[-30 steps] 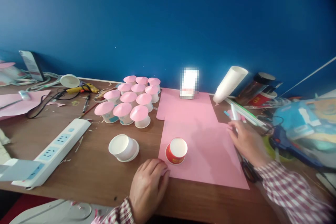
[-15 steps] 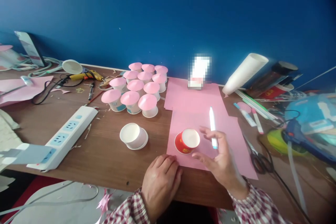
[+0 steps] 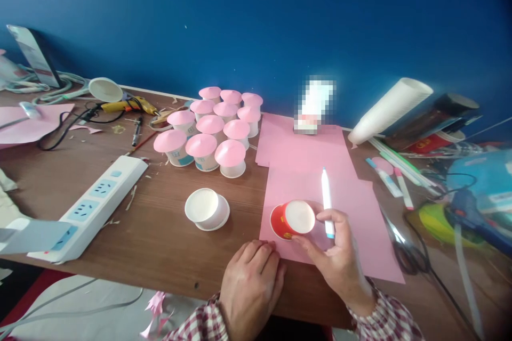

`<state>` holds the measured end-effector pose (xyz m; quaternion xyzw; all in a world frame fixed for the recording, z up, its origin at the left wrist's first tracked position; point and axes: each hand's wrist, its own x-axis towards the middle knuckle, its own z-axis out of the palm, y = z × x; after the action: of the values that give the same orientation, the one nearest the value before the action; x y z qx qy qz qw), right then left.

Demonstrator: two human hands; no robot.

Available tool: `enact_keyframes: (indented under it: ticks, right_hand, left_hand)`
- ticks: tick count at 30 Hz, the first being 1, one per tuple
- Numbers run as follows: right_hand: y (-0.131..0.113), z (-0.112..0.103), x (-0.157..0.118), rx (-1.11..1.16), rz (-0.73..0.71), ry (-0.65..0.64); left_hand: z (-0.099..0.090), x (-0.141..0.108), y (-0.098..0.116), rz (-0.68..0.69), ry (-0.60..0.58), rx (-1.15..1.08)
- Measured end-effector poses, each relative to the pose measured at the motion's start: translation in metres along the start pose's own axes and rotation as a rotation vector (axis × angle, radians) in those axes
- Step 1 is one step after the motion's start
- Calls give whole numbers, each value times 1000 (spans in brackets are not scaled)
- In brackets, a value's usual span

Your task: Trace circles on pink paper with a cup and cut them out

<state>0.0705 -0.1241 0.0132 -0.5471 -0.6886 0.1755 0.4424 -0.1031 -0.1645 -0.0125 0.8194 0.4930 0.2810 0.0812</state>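
Observation:
A red paper cup point(image 3: 285, 220) with a pale round end facing up sits on the pink paper point(image 3: 340, 192). My right hand point(image 3: 338, 256) grips it from the right, thumb at the near side and fingers at the far side. A white marker point(image 3: 327, 202) with a blue end lies behind these fingers. My left hand point(image 3: 254, 277) rests on the table's front edge at the paper's near corner, its fingers lying together and holding nothing I can see. Left of it stands a white paper cup point(image 3: 208, 210).
Several paper cups with pink cone tops point(image 3: 210, 127) stand in rows behind. A power strip point(image 3: 96, 197) is at left, near a yellow glue gun point(image 3: 128, 105). Scissors point(image 3: 408, 256), a stack of white cups point(image 3: 392, 109) and a blue glue gun point(image 3: 476, 218) are at right.
My right hand has closed in on the red cup and now grips it; the cup leans more to the right. My left hand stays at the table edge. The view has shifted slightly.

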Motion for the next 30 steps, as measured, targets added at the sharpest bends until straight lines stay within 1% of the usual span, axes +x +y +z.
enact_keyframes:
  ticks: [7,13,30]
  right_hand:
    - [8,5,2,26,-31,12]
    - [5,3,2,-15,-62,10]
    - [4,3,1,-20,-39,16]
  left_hand:
    - [0,1,0,-14,4,-11]
    - [-1,2,-1,-18,-1,-3]
    - [0,0,1,-19,-1,10]
